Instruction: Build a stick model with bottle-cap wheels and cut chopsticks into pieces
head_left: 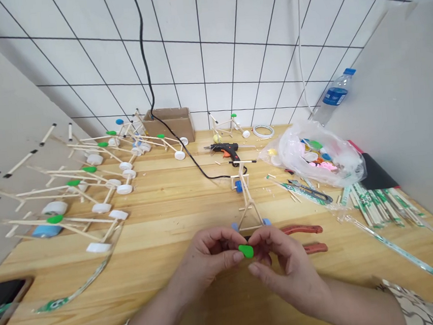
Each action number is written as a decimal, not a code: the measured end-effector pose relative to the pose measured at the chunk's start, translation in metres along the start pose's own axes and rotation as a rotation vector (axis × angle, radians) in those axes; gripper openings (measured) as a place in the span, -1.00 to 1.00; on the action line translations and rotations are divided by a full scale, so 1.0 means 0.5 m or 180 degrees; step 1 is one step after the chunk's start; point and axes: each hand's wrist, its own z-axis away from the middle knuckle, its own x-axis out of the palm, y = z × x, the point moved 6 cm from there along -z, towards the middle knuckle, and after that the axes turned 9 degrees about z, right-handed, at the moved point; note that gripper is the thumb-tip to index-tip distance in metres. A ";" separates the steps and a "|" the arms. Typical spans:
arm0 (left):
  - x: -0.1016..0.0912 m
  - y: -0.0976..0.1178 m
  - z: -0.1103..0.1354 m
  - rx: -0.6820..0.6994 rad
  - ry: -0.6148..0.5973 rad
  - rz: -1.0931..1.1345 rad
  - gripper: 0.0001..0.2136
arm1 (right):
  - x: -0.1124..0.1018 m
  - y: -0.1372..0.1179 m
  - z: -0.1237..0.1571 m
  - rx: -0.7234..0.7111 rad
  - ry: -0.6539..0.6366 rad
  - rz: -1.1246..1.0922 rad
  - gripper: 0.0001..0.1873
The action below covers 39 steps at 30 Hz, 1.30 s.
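Left hand (210,255) pinches small green piece (246,251) between thumb and fingertips above the table's near side; right hand (289,265) curled at its edge, thumb apart, can't tell if gripping. Just beyond, stick model (246,195) looks framed and wheeled but has no green piece on yet, seemingly what's left; similar models (89,169) farther left already carry theirs.

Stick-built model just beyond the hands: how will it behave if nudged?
The stick-built model would probably be light for its size, its frame being thin and open. It may roll, given the round blue wheels. Squeezed hard, its slender sticks could snap.
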 end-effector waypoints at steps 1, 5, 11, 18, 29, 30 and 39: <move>0.002 -0.001 0.000 -0.0020 -0.0041 -0.0008 -0.83 | 0.000 -0.003 0.002 -0.0116 0.0039 0.0174 -0.81; 0.006 -0.002 0.000 -0.0020 -0.0060 0.0022 -0.84 | -0.001 -0.005 0.004 -0.0310 0.0147 0.0648 -0.83; 0.008 -0.003 0.000 -0.0036 -0.0126 0.0081 -0.82 | -0.002 -0.009 -0.002 -0.0353 0.0186 0.0863 -0.92; -0.003 -0.002 -0.001 0.0004 0.0066 -0.0061 -0.84 | -0.004 -0.013 0.003 -0.0411 0.0233 0.1016 -0.91; -0.002 0.002 -0.001 0.0082 0.0023 -0.0132 -0.86 | -0.005 -0.015 0.001 -0.0584 0.0275 0.1088 -0.84; -0.001 0.002 0.000 0.0091 -0.0015 -0.0107 -0.87 | -0.005 -0.014 0.001 -0.0590 0.0271 0.1100 -0.84; -0.002 0.000 -0.002 0.0032 0.0012 -0.0126 -0.84 | -0.007 -0.022 0.003 -0.0784 0.0306 0.1285 -0.84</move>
